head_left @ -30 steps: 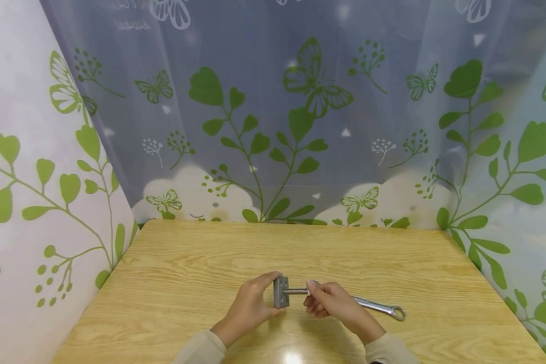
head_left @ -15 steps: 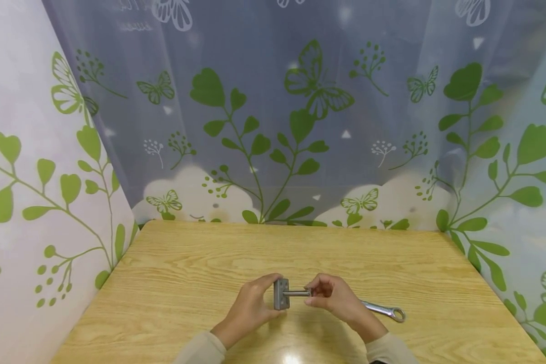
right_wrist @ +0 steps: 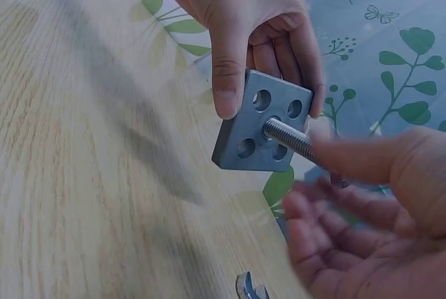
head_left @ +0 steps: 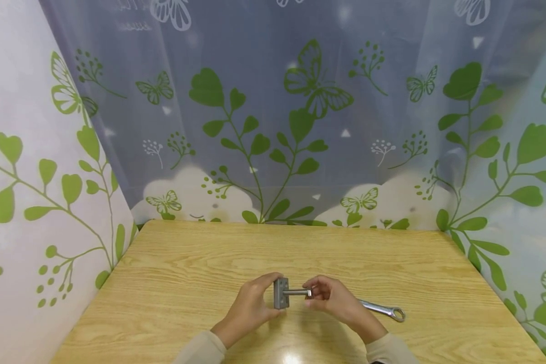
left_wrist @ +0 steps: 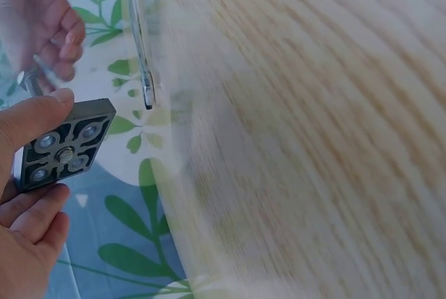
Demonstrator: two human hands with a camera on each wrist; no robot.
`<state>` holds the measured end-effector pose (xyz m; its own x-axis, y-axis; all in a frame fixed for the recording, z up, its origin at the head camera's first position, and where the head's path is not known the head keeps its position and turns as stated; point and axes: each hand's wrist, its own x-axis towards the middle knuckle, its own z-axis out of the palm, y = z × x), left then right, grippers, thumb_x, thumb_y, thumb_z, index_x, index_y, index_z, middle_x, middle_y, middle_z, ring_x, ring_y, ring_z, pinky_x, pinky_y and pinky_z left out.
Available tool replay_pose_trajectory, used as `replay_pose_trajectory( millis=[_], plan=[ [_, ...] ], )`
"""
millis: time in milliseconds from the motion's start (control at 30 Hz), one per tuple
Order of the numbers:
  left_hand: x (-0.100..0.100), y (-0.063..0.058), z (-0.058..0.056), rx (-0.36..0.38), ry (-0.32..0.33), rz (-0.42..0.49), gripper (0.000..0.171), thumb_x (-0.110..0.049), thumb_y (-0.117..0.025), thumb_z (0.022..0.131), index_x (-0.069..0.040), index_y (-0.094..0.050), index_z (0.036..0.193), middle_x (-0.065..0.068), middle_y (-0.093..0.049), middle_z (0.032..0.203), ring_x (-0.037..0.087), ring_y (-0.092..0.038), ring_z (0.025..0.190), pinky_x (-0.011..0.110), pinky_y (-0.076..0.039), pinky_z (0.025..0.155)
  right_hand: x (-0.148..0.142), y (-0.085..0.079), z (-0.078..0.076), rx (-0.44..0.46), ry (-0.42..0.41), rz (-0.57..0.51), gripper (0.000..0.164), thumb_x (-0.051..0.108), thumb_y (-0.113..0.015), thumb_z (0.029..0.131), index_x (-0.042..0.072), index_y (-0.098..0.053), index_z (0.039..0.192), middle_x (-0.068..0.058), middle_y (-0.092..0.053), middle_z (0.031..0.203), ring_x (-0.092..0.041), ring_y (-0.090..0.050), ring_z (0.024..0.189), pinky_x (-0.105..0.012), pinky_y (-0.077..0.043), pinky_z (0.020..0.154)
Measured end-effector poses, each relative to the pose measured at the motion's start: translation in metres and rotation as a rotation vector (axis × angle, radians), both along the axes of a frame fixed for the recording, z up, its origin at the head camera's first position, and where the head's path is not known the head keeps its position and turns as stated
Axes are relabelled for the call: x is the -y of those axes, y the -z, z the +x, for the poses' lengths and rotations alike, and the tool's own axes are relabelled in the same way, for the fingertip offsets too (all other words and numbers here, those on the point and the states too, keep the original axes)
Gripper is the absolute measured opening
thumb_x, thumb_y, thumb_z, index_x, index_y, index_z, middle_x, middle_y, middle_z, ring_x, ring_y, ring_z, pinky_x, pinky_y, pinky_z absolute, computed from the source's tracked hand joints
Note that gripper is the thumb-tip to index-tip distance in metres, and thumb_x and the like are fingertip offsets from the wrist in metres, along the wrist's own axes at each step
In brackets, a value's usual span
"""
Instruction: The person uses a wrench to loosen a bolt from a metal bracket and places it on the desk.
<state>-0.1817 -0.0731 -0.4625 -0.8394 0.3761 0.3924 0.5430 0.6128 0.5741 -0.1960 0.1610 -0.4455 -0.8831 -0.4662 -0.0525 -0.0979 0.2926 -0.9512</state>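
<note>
My left hand (head_left: 250,303) grips a square grey metal plate (head_left: 281,293) by its edges, thumb on one side and fingers on the other. Holes near the corners show in the right wrist view, and a threaded bolt (right_wrist: 287,135) stands out of its centre. On the plate's ribbed back, the bolt's end (left_wrist: 65,155) shows in the middle. My right hand (head_left: 338,303) is at the bolt's head (head_left: 309,293), with thumb and loosely bent fingers spread around it. In the left wrist view those fingers stand apart from the head.
A combination wrench (head_left: 384,309) lies on the wood-grain table (head_left: 186,253) beyond my right hand, which covers part of it. Curtains (head_left: 264,141) with green leaves and butterflies hang behind the table and at both sides.
My right hand's fingers have moved from pinching the bolt near its end to spreading around its head, which now shows between them. The left hand and plate have stayed in place.
</note>
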Motion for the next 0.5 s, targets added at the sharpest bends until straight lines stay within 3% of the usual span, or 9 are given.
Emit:
replay_pose_trajectory(
  millis=[167, 267, 367, 500],
  plan=[
    [0.0001, 0.0021, -0.0001, -0.004, 0.000, 0.008, 0.071, -0.011, -0.090, 0.061, -0.002, -0.058, 0.124, 0.011, -0.065, 0.122, 0.027, -0.062, 0.112, 0.035, -0.051, 0.098, -0.0003, 0.0033, 0.0013, 0.142, -0.037, 0.016, 0.053, 0.041, -0.047, 0.100, -0.011, -0.060, 0.103, -0.007, -0.065, 0.086, -0.018, -0.063, 0.079, -0.037, -0.058, 0.076],
    [0.0000, 0.0026, -0.0001, -0.004, 0.010, 0.015, 0.071, -0.010, -0.090, 0.061, -0.001, -0.058, 0.124, 0.012, -0.065, 0.121, 0.027, -0.062, 0.112, 0.035, -0.051, 0.098, 0.0009, 0.0039, 0.0010, 0.184, -0.018, 0.010, 0.064, 0.049, -0.038, 0.101, -0.008, -0.064, 0.091, -0.005, -0.066, 0.078, -0.015, -0.063, 0.071, -0.035, -0.059, 0.071],
    [0.0000, 0.0027, -0.0004, -0.009, 0.014, 0.017, 0.071, -0.009, -0.090, 0.061, -0.001, -0.058, 0.124, 0.012, -0.065, 0.121, 0.027, -0.062, 0.112, 0.034, -0.051, 0.098, 0.0022, 0.0032, 0.0005, 0.187, -0.003, 0.008, 0.064, 0.050, -0.036, 0.101, -0.004, -0.065, 0.083, -0.003, -0.064, 0.071, -0.012, -0.061, 0.064, -0.030, -0.058, 0.063],
    [0.0002, 0.0028, -0.0003, 0.003, 0.026, 0.017, 0.071, -0.008, -0.089, 0.062, 0.000, -0.057, 0.125, 0.012, -0.064, 0.122, 0.028, -0.062, 0.113, 0.035, -0.050, 0.099, 0.0022, 0.0011, 0.0002, 0.182, 0.013, 0.015, 0.057, 0.046, -0.046, 0.099, -0.004, -0.064, 0.081, -0.001, -0.062, 0.068, -0.011, -0.058, 0.061, -0.026, -0.053, 0.059]
  ],
)
